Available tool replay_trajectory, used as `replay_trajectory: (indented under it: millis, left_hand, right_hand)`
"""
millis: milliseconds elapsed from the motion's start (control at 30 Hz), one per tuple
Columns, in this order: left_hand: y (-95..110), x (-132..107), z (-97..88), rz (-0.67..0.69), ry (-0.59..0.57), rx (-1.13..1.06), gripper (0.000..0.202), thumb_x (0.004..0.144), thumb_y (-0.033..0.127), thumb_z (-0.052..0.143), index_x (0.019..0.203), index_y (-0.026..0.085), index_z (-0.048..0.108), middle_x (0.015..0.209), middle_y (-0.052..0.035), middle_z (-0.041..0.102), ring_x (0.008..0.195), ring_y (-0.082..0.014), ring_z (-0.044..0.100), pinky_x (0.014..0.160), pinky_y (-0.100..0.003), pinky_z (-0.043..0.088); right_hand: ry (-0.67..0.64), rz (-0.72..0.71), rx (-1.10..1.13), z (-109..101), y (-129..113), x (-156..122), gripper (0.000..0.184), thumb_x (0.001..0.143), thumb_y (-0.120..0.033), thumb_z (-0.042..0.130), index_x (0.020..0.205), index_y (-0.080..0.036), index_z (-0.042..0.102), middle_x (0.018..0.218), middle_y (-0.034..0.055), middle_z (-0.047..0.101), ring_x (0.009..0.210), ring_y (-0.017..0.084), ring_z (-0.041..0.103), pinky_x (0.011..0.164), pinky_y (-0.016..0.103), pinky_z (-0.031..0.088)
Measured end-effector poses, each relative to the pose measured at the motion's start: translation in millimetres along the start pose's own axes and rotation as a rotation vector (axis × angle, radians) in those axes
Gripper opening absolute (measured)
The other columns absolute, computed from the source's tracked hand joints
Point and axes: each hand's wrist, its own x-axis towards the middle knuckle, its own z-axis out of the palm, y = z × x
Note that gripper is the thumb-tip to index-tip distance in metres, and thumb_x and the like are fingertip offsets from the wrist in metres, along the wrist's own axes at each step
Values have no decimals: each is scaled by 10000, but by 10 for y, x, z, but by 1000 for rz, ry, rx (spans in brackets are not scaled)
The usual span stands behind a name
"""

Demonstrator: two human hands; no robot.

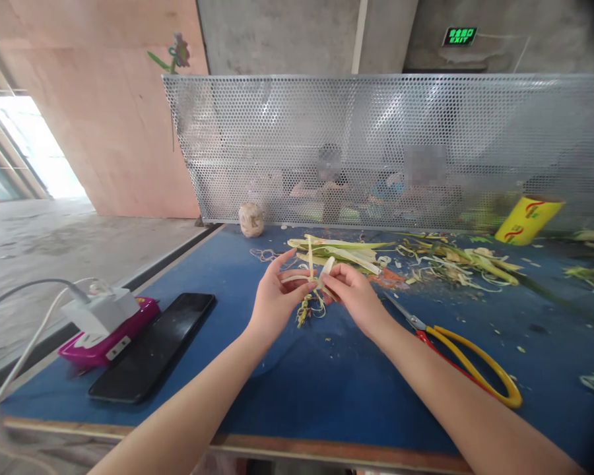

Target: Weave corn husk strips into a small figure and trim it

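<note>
Just below centre frame, our left hand (pixel 273 290) and right hand (pixel 355 293) both pinch strips (pixel 311 256). Looks partway: knotted bit (pixel 303 313) formed, ends loose, leaves (pixel 344 251) at centre seemingly unused.

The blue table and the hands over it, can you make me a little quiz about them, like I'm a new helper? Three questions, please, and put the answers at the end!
1. True or false: the scissors lie nearer the right hand than the left hand.

2. Which thing lies right beside the magenta power strip?
A) the yellow tube
B) the black phone
C) the scissors

3. Fill in the blank: both hands hold thin, pale ______ that look like plant material.

Key:
1. True.
2. B.
3. strips.
</note>
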Motion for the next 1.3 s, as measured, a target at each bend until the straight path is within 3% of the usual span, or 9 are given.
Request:
replay_trajectory:
  millis: [200, 367, 600, 767, 933, 1067, 1300]
  left_hand:
    - [-11, -20, 15, -27, -54, -46, 746, 570, 110, 737, 1229, 153, 390, 855, -50, 673, 735, -144, 644, 688, -266, 511]
    - [-17, -12, 6, -20, 7, -13, 658, 586, 131, 729, 1177, 148, 440, 835, -51, 680, 710, -136, 639, 698, -275, 502]
    - [-60, 45, -37, -40, 124, 21, 613, 603, 183, 730, 1144, 135, 446, 813, -79, 686, 595, -111, 601, 505, -210, 449]
    - [-60, 44, -50, -79, 170, -64, 585, 566, 172, 755, 1074, 137, 468, 719, -26, 662, 443, -59, 512, 429, -195, 396]
    - [-87, 49, -58, -114, 189, -130, 544, 560, 160, 750, 1030, 133, 478, 678, -6, 630, 527, -92, 555, 437, -195, 388]
    - [-109, 60, -59, -53, 175, -27, 536, 570, 178, 743, 1030, 145, 468, 683, 7, 618, 482, -71, 513, 444, -202, 396]
    - [-85, 12, -29, 86, 58, 135, 475, 615, 167, 687, 1036, 157, 467, 684, 12, 615, 628, -105, 572, 632, -250, 463]
  right_hand:
    - [-25, 9, 31, -20, -2, 21, 328, 652, -455, 646, 640, -206, 434, 465, -70, 477, 403, 89, 435, 428, 234, 376]
    - [-59, -51, -51, -33, 43, 26, 221, 703, -367, 619, 709, -210, 463, 570, -37, 551, 472, 112, 516, 434, 240, 413]
    - [-57, -142, -288, -74, 73, 24, 97, 717, -234, 596, 745, -201, 509, 678, 8, 615, 624, 157, 601, 574, 291, 485]
    - [-39, -387, -783, -69, 29, -42, 95, 768, -184, 552, 676, -200, 537, 635, 7, 585, 554, 148, 538, 510, 261, 417]
    - [-64, -747, -1289, -45, -46, -123, 174, 853, -145, 442, 729, -176, 560, 706, 65, 593, 662, 193, 547, 573, 299, 401]
    - [-42, -951, -1371, -56, -95, -136, 204, 871, -125, 406, 779, -159, 584, 743, 84, 595, 729, 204, 525, 669, 329, 405]
    - [43, -1034, -1307, -99, -153, -143, 146, 865, -154, 453, 838, -174, 596, 916, 79, 634, 875, 211, 508, 795, 356, 383]
